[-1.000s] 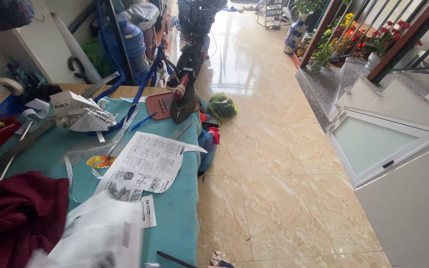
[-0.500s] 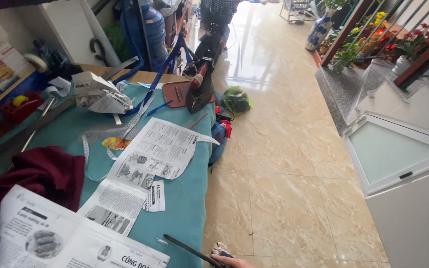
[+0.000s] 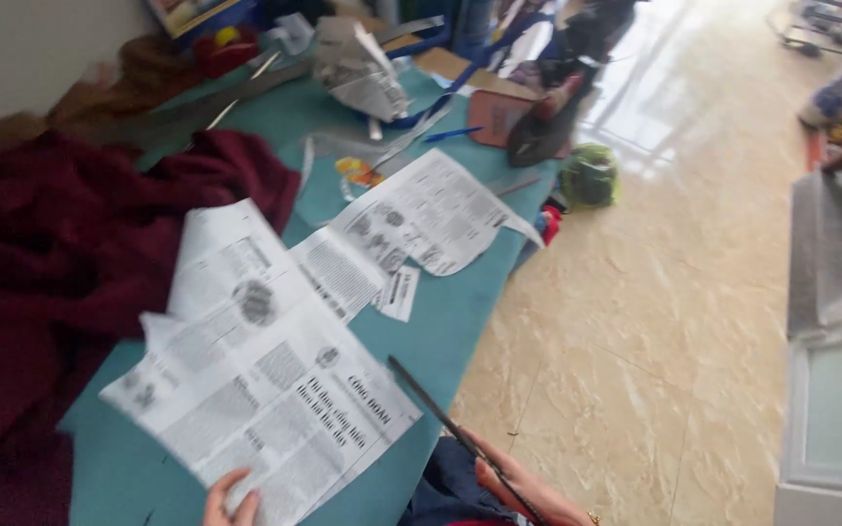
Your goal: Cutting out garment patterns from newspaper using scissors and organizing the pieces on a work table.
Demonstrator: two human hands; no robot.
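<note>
I look down on a long worktable covered in teal cloth (image 3: 460,321), running away from me along a pale wall on the left. My left hand (image 3: 229,499) sits at the bottom edge, fingertips pinched on the near edge of a large sheet of printed newspaper (image 3: 265,390) that lies flat on the teal cloth. My right hand (image 3: 523,492) is low at the table's right edge, closed around the handle end of a long dark pair of scissors (image 3: 440,414); its blades lie together and point up and left, the tip just beside the newspaper's right corner.

Farther up the table lies a second newspaper piece cut to a curved outline (image 3: 431,219), with a small paper strip (image 3: 400,292) near it. A heap of dark maroon fabric (image 3: 60,263) fills the left side. A crumpled newspaper bundle (image 3: 358,73) and a dark iron (image 3: 543,127) stand at the far end, blurred.

To the right stretches a glossy beige marble-patterned tile floor (image 3: 655,321), bright with reflected daylight. A green bundle (image 3: 589,175) rests on it beside the table, and a grey cabinet with a glass panel (image 3: 835,390) stands at the right edge.
</note>
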